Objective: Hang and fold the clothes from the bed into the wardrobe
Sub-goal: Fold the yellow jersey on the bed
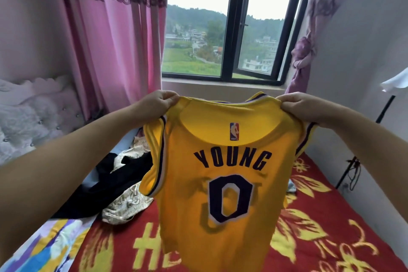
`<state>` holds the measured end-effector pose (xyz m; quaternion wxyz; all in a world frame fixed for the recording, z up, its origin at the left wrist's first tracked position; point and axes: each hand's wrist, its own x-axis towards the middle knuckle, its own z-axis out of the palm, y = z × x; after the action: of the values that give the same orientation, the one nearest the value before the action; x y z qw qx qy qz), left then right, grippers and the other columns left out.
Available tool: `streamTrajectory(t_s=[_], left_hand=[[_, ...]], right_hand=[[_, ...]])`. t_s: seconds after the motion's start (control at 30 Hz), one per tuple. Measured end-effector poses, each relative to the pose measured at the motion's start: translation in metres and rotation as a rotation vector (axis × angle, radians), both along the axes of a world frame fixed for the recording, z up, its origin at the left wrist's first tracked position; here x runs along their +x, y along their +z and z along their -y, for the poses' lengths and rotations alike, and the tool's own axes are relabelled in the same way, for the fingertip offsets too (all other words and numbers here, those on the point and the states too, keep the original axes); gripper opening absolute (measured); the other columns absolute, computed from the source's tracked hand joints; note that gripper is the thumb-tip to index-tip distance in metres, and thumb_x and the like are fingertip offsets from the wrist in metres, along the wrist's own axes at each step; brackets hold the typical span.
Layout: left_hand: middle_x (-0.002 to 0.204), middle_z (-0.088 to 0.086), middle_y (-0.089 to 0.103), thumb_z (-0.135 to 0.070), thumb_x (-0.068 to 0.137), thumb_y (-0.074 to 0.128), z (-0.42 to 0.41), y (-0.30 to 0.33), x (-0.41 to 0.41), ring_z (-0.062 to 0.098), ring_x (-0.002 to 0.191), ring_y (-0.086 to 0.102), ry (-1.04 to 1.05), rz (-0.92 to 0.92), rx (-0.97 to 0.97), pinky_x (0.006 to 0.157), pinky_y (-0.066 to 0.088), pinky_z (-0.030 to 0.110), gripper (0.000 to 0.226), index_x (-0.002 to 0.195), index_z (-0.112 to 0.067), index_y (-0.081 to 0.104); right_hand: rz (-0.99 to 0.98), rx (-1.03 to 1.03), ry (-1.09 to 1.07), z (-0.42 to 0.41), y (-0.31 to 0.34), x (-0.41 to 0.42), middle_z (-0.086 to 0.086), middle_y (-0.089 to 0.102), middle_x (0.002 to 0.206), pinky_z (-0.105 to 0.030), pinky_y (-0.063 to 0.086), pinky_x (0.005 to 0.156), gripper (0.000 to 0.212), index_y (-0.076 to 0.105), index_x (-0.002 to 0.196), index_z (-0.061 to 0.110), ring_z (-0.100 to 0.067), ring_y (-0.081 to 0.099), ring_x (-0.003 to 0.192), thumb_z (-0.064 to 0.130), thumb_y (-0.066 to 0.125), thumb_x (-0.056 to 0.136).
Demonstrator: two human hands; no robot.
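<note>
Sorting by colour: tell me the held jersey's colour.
Yellow jersey with dark purple lettering, head view.

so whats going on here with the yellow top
A person is holding up a yellow basketball jersey by its shoulders, the left hand and the right hand each pinching one shoulder strap. It hangs spread open above the red patterned blanket on the bed, its back with YOUNG and 0 facing the camera. A black garment and a cream patterned one lie on the bed to the left. No hanger or wardrobe is in view.
</note>
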<state>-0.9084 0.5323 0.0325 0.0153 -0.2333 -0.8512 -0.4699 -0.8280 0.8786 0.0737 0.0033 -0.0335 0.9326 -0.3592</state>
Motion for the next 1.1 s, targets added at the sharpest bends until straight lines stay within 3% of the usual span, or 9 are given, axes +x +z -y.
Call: streamTrajectory(t_s=[0.13, 0.2, 0.3, 0.4, 0.5, 0.6, 0.8, 0.97, 1.1], left_hand=[[0.085, 0.015, 0.064, -0.075, 0.075, 0.051, -0.004, 0.007, 0.008, 0.021, 0.081, 0.062, -0.196, 0.028, -0.175, 0.081, 0.052, 0.032, 0.078, 0.099, -0.002, 0.065], [0.090, 0.005, 0.068, -0.068, 0.071, 0.059, -0.002, 0.008, 0.007, 0.014, 0.079, 0.064, -0.241, 0.067, -0.322, 0.076, 0.053, 0.027, 0.063, 0.101, -0.013, 0.068], [0.084, -0.007, 0.066, -0.035, 0.069, 0.057, -0.002, -0.002, -0.003, 0.005, 0.071, 0.061, -0.250, 0.074, -0.441, 0.066, 0.050, 0.022, 0.034, 0.099, -0.022, 0.066], [0.069, -0.004, 0.055, -0.028, 0.074, 0.053, -0.012, -0.028, -0.020, 0.012, 0.066, 0.051, -0.205, -0.029, -0.635, 0.066, 0.045, 0.034, 0.021, 0.080, -0.010, 0.061], [0.066, -0.001, 0.050, -0.016, 0.086, 0.046, -0.026, -0.054, -0.045, 0.020, 0.066, 0.049, -0.094, -0.132, -0.773, 0.064, 0.042, 0.035, 0.018, 0.071, -0.009, 0.053], [0.075, 0.001, 0.058, -0.025, 0.081, 0.041, -0.035, -0.065, -0.074, 0.025, 0.074, 0.056, -0.017, -0.203, -0.753, 0.069, 0.050, 0.041, 0.020, 0.072, -0.016, 0.056], [0.096, 0.015, 0.065, -0.006, 0.091, 0.048, -0.049, -0.051, -0.100, 0.031, 0.090, 0.060, 0.216, -0.371, -0.497, 0.078, 0.049, 0.039, 0.022, 0.096, -0.003, 0.069], [0.108, 0.026, 0.063, 0.002, 0.091, 0.041, -0.056, 0.014, -0.109, 0.037, 0.101, 0.059, 0.422, -0.582, -0.255, 0.087, 0.044, 0.039, 0.032, 0.112, 0.003, 0.066], [0.102, 0.018, 0.066, 0.008, 0.082, 0.039, -0.055, 0.045, -0.099, 0.027, 0.090, 0.061, 0.335, -0.636, -0.120, 0.081, 0.048, 0.031, 0.041, 0.111, 0.000, 0.066]], right_hand=[[0.052, 0.037, 0.145, -0.011, -0.006, -0.007, -0.008, 0.068, 0.097, -0.029, 0.055, 0.071, 0.033, 0.067, 0.102, 0.017, -0.023, 0.066, 0.086, 0.041, 0.044, 0.099], [0.132, 0.035, 0.226, -0.024, -0.007, -0.011, -0.003, 0.070, 0.102, -0.029, 0.057, 0.073, 0.053, 0.066, 0.110, 0.019, -0.022, 0.069, 0.091, 0.063, 0.054, 0.084], [0.382, 0.001, 0.291, -0.044, -0.015, -0.020, -0.009, 0.069, 0.108, -0.033, 0.058, 0.071, 0.058, 0.062, 0.117, 0.014, -0.028, 0.069, 0.095, 0.044, 0.075, 0.070], [0.501, 0.020, 0.226, -0.061, -0.036, -0.040, -0.016, 0.071, 0.100, -0.035, 0.058, 0.073, 0.042, 0.066, 0.105, 0.001, -0.030, 0.069, 0.088, 0.026, 0.079, 0.073], [0.359, 0.293, 0.020, -0.060, -0.067, -0.069, -0.008, 0.072, 0.084, -0.030, 0.056, 0.068, 0.012, 0.071, 0.085, 0.008, -0.021, 0.067, 0.075, 0.018, 0.076, 0.080], [0.182, 0.517, -0.138, -0.056, -0.086, -0.101, -0.003, 0.065, 0.076, -0.023, 0.044, 0.054, 0.009, 0.069, 0.081, 0.011, -0.013, 0.057, 0.064, 0.019, 0.071, 0.084], [-0.221, 0.493, -0.309, -0.055, -0.081, -0.130, -0.017, 0.064, 0.088, -0.029, 0.038, 0.066, 0.020, 0.069, 0.089, 0.001, -0.027, 0.055, 0.077, -0.005, 0.050, 0.083], [-0.764, 0.360, -0.396, -0.045, -0.027, -0.136, -0.026, 0.060, 0.099, -0.018, 0.027, 0.070, 0.025, 0.069, 0.106, 0.000, -0.035, 0.057, 0.092, 0.002, 0.047, 0.094], [-0.786, 0.310, -0.360, -0.045, 0.006, -0.119, -0.018, 0.061, 0.099, -0.018, 0.033, 0.070, 0.029, 0.067, 0.110, 0.005, -0.030, 0.057, 0.091, 0.001, 0.044, 0.092]])
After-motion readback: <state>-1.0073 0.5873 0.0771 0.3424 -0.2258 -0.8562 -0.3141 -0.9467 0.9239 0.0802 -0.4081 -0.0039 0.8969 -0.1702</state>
